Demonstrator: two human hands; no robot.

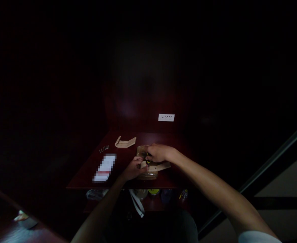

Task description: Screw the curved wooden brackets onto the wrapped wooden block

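Gap between pixelated sheet [105, 168] and left hand [133, 169], wooden piece [125, 143] behind

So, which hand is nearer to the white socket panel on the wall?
Right. The right hand is below the socket panel in the picture, slightly to its left; the left hand is even lower and farther left.

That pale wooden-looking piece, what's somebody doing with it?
A person's left hand is holding the pale piece over a shiny brown package on the dark red table. The right hand grips something yellow, mostly hidden, close to that piece. Farther back on the left lies a similar bent piece, near a row of small, thin bits.
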